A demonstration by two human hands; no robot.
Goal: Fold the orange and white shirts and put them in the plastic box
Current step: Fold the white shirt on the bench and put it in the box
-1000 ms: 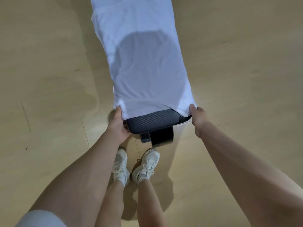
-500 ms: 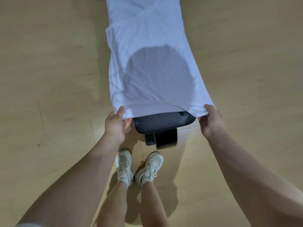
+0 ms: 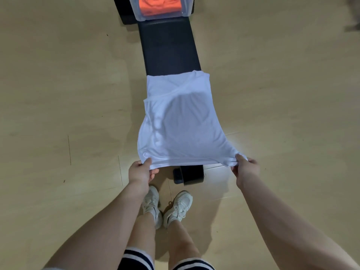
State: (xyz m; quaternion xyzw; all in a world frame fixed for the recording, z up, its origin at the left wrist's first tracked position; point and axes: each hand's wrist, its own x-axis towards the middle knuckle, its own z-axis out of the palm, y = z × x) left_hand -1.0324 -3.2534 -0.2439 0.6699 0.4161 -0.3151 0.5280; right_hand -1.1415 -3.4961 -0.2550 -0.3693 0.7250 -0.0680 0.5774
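Observation:
The white shirt lies lengthwise on a black padded bench, its sides folded in, and covers the bench's near half. My left hand pinches the near left corner of the hem and my right hand pinches the near right corner, both lifting the hem off the bench end. At the far end of the bench stands the clear plastic box, and the folded orange shirt is inside it.
Light wooden floor surrounds the bench on all sides. The bench's black foot sticks out under the hem. My feet in white sneakers stand just before the bench end.
My hands have lifted the hem and pulled it toward me. The view has tilted up, so the far bench half and the box with the orange shirt now show.

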